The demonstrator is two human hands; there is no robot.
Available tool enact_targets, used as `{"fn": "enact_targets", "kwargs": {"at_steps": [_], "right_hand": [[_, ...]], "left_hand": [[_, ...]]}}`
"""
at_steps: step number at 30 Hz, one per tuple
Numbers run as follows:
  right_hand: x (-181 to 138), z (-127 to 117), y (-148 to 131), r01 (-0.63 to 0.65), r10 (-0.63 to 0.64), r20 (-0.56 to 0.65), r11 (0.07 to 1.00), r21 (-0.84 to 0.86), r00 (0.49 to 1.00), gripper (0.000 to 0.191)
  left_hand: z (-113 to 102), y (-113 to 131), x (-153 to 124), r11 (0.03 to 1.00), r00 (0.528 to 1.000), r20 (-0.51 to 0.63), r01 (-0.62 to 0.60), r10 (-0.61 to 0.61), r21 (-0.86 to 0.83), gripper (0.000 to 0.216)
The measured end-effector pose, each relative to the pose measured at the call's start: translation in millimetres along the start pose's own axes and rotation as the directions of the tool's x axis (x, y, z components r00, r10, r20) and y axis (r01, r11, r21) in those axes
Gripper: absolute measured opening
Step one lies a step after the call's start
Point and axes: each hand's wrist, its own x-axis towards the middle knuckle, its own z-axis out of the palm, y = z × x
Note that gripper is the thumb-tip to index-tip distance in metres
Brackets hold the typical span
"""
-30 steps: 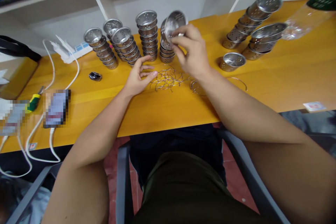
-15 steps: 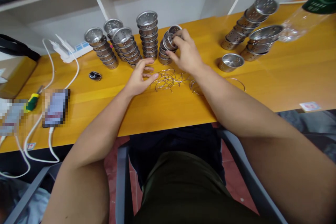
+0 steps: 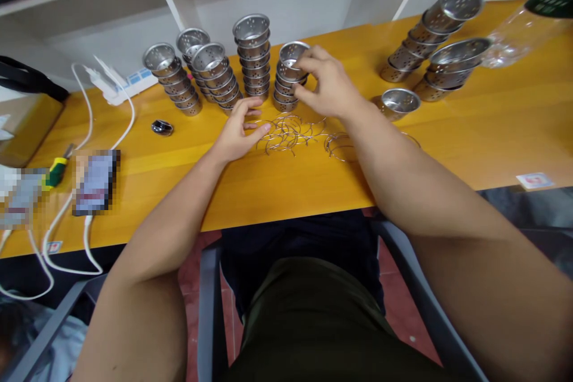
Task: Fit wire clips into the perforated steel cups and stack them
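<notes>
My right hand (image 3: 328, 85) is closed on the top perforated metal cup (image 3: 292, 55) of a short stack (image 3: 284, 91) standing on the yellow table (image 3: 277, 185). The cup sits level on the stack. My left hand (image 3: 239, 130) rests on the table with its fingers stretched out, the tips touching a loose pile of thin wire rings (image 3: 292, 131) in front of the stack. More wire rings (image 3: 339, 146) lie under my right forearm.
Three taller cup stacks (image 3: 252, 54) (image 3: 215, 74) (image 3: 173, 79) stand left of the one I touch. Two leaning stacks (image 3: 427, 30) (image 3: 447, 68) and a single cup (image 3: 398, 101) lie at right. A power strip (image 3: 119, 83), white cable, a phone (image 3: 96, 182) and a screwdriver (image 3: 56, 170) lie at left.
My right hand brought the cup down from a tilted, raised position and set it level on the short stack. My left hand stayed by the wire rings.
</notes>
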Motion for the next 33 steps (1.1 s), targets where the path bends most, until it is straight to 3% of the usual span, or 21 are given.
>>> {"fn": "enact_targets", "kwargs": {"at_steps": [5, 10, 16, 18, 22, 24, 26, 28, 31, 33], "right_hand": [[2.0, -13.5, -16.4, -0.093, 0.099, 0.102, 0.993, -0.067, 0.99, 0.061], [3.2, -13.5, -17.5, -0.121, 0.135, 0.121, 0.985, -0.122, 0.983, 0.059], [0.7, 1.6, -3.2, 0.003, -0.003, 0.002, 1.0, -0.014, 1.0, 0.062], [-0.5, 0.9, -2.1, 0.029, -0.029, -0.002, 0.999, -0.035, 1.0, 0.07], [-3.4, -12.6, -7.6, 0.035, -0.028, 0.104, 0.998, -0.06, 0.994, 0.103], [-7.5, -24.4, -10.5, 0.004, 0.0, 0.036, 0.996, -0.088, 0.999, 0.098], [-15.8, -40.3, -8.8, -0.032, 0.016, -0.187, 0.996, -0.084, 0.982, 0.078], [-29.7, -60.1, 3.2, -0.069, 0.06, -0.388, 0.998, -0.009, 0.92, 0.062], [-60.0, -91.8, 50.3, -0.237, 0.246, -0.278, 0.969, 0.065, 0.929, 0.061], [-83.0, -106.8, 98.8, -0.299, 0.29, -0.11, 0.952, -0.071, 0.951, 0.076]], "left_hand": [[0.3, 1.0, 0.6, 1.0, 1.0, 0.001, 0.01, -0.01, -0.005, 0.097], [0.5, 1.3, 0.7, 1.0, 0.999, -0.019, 0.027, -0.027, -0.002, 0.099], [0.2, 0.5, -0.1, 1.0, 0.999, -0.024, 0.021, -0.021, -0.002, 0.092], [0.0, 0.5, -0.6, 1.0, 1.0, -0.016, 0.019, -0.019, -0.007, 0.087], [-0.4, 1.5, -1.3, 1.0, 1.0, -0.006, 0.025, -0.025, 0.009, 0.079], [-1.1, 2.2, -1.6, 0.999, 0.999, -0.008, 0.032, -0.032, 0.011, 0.079], [-2.0, 2.5, -1.9, 0.999, 0.999, -0.006, 0.038, -0.038, 0.006, 0.08], [-2.7, 2.1, -2.2, 0.999, 0.999, -0.002, 0.036, -0.036, -0.001, 0.08], [-2.9, 1.7, -2.6, 1.0, 1.0, -0.007, 0.015, -0.015, -0.007, 0.077], [-2.4, 2.0, -2.7, 1.0, 1.0, -0.008, 0.014, -0.014, -0.003, 0.074]]}}
